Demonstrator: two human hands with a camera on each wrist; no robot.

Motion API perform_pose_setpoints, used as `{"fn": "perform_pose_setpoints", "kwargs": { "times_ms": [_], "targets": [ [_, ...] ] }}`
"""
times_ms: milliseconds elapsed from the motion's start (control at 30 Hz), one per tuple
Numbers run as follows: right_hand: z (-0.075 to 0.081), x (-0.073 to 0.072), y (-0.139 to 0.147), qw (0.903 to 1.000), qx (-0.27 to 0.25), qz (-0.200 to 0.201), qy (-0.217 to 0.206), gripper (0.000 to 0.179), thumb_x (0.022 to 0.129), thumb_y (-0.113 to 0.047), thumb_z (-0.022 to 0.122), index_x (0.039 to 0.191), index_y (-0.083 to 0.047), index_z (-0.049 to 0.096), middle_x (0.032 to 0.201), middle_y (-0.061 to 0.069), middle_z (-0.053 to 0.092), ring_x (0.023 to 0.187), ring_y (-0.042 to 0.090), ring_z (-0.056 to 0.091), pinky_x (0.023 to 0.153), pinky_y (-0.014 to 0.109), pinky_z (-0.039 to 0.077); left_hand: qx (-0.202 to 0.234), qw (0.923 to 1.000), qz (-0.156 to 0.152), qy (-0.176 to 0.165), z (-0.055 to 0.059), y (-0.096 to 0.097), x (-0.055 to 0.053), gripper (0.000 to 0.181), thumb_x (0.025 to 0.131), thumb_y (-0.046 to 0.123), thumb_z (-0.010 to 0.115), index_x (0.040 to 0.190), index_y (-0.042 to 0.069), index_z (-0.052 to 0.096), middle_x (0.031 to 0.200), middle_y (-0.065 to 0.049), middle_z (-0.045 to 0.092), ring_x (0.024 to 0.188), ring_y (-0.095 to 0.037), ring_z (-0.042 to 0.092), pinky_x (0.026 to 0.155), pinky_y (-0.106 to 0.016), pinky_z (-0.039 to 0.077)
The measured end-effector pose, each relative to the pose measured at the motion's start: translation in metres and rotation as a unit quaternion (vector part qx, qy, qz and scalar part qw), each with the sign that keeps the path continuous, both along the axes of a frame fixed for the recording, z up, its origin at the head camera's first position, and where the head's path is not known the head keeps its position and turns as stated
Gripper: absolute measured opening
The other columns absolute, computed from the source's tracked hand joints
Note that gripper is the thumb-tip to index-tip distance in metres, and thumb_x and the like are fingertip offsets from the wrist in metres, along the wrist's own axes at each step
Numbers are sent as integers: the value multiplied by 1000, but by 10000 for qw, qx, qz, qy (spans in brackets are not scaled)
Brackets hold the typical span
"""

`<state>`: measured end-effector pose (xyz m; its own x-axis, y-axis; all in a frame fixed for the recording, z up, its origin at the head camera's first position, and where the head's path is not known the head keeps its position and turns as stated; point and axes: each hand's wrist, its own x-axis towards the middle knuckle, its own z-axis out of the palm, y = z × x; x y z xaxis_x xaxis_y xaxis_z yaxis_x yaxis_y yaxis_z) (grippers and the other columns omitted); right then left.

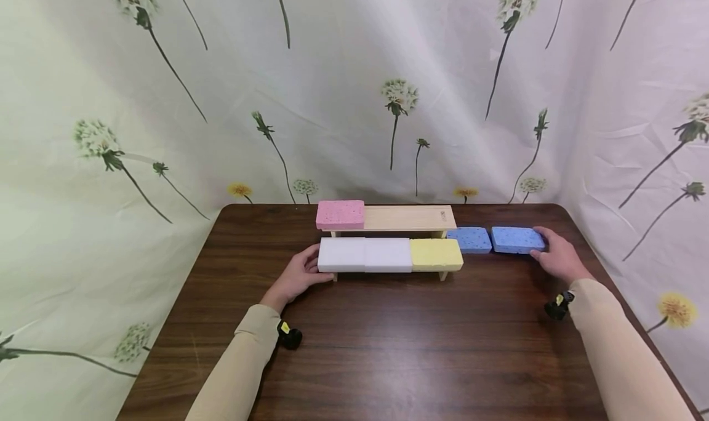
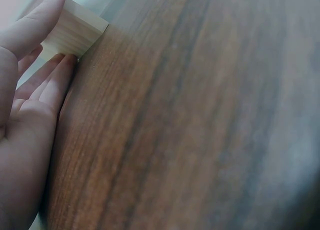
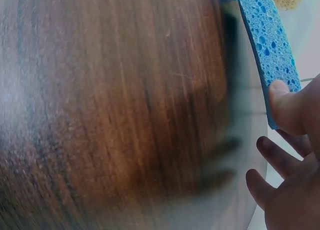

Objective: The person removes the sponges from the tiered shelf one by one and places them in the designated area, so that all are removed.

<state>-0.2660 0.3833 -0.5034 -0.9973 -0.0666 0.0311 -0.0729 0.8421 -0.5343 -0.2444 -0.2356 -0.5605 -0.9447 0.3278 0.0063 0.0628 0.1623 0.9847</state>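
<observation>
My left hand (image 1: 296, 276) holds the left end of the front wooden stand, thumb in front and fingers behind; its pale wooden leg (image 2: 75, 32) shows between them in the left wrist view. Two white sponge blocks (image 1: 341, 255) and a yellow sponge (image 1: 436, 254) lie side by side on that stand and cover its top. On the right, my right hand (image 1: 559, 258) pinches the right end of a blue sponge (image 1: 516, 240). In the right wrist view the thumb presses the face of this sponge (image 3: 267, 37), clear of the table, while other fingers are spread below.
Behind the front stand is a second wooden stand (image 1: 407, 218) with a pink sponge (image 1: 340, 214) on its left end. Another blue sponge (image 1: 469, 240) lies between the stands and the held one. The brown table (image 1: 415, 347) ends at a flower-printed curtain (image 1: 343, 101).
</observation>
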Motion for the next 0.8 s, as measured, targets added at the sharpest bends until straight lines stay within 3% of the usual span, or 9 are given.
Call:
{"fn": "perform_pose_setpoints", "kwargs": {
  "times_ms": [533,800],
  "targets": [
    [-5,-2,0,9993,267,219,-154,64,94,-6,69,145,19,38,142,49,43,130,63,43,110,72,36,63,10000,2,-3,0,0,0,83,86,-2,85,157,2,42,157,-23,48,143,-38,51,106,-26,53],
    [-3,-4,-5,9982,284,129,-521,71,95,-7,69,149,20,32,147,49,36,135,63,39,114,73,32,8,10000,-22,-20,0,-1,-1,83,86,-1,86,157,3,42,157,-23,48,144,-37,50,107,-27,52]
  ]
}}
